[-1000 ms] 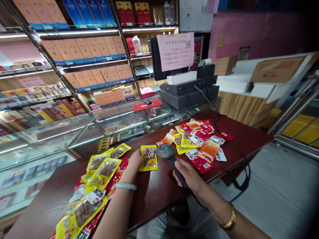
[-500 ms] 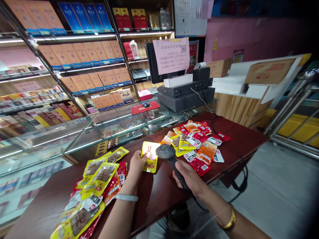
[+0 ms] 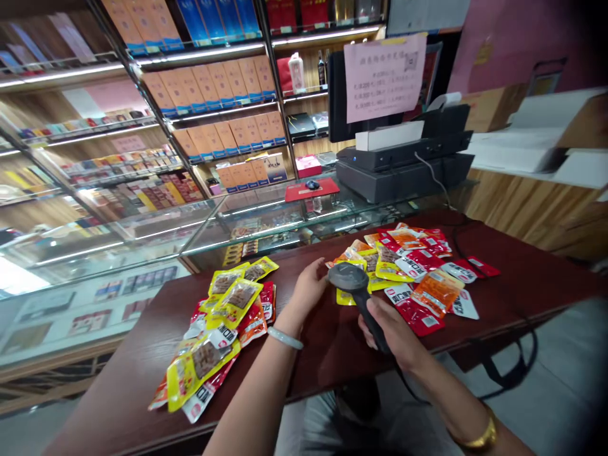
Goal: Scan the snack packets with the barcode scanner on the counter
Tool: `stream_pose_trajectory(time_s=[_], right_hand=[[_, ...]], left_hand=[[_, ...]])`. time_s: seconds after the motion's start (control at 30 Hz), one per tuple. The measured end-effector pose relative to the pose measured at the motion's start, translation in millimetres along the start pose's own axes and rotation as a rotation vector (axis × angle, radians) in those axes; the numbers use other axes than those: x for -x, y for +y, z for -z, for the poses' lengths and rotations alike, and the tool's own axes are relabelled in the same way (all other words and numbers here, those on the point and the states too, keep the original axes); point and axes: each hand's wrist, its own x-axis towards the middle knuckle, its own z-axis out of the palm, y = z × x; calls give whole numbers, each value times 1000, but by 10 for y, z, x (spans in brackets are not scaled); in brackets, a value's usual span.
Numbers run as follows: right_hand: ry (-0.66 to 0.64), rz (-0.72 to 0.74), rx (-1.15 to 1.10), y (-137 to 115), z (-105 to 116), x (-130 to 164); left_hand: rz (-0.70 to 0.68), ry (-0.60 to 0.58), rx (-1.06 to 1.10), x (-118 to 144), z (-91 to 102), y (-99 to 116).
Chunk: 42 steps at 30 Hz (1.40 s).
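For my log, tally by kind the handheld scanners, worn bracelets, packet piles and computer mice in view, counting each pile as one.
Handheld scanner: 1, in the right hand
Bracelets: 2, one pale, one gold
Packet piles: 2, left pile and right pile
Computer mouse: 1
Total: 6

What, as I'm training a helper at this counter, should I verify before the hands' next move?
1. Right hand has a grip on the handheld scanner: ok.
2. Left hand free of packets: cannot tell; its fingertips are beside the right pile, close to the scanner head.
3. Left pile and right pile apart: ok, bare tabletop shows between them.
4. Left pile's packets lying singly: not ok, they overlap.
5. Scanner's light on: cannot tell, none can be made out.
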Motion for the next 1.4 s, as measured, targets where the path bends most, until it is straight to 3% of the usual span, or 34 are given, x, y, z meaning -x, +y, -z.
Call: stream_pose_trajectory(time_s=[0.1, 0.2, 0.27, 0.37, 0.47, 0.57, 0.67, 0.77, 0.97, 1.27, 1.33, 1.4], right_hand=[[-24, -30, 24, 11, -63, -30], [-59, -26, 47, 60, -166, -87], [-86, -18, 67, 98, -246, -134], [-110, -9, 94, 134, -349, -203], [-103, -13, 96, 141, -404, -249], [-76, -26, 85, 127, -411, -265], [-47, -32, 75, 98, -373, -253], [-27, -5, 85, 60, -293, -218], [13, -10, 44, 19, -130, -122], [-9, -8, 23, 43, -98, -49], [-16, -10, 16, 35, -90, -29], [-20, -9, 25, 26, -80, -6]], left_hand=[[43, 49, -497, -14, 476, -210], [207, 41, -893, -87, 920, -413], [315, 7, -1007, -147, 1118, -508], [371, -77, -1017, -208, 1241, -560], [339, -169, -995, -216, 1173, -514], [282, -237, -951, -190, 973, -404], [208, -289, -901, -159, 771, -271], [142, -321, -871, -141, 711, -165], [158, -254, -896, -152, 845, -172], [244, -297, -723, -107, 690, -356], [240, -244, -682, -73, 687, -378], [227, -118, -565, -50, 694, -403]])
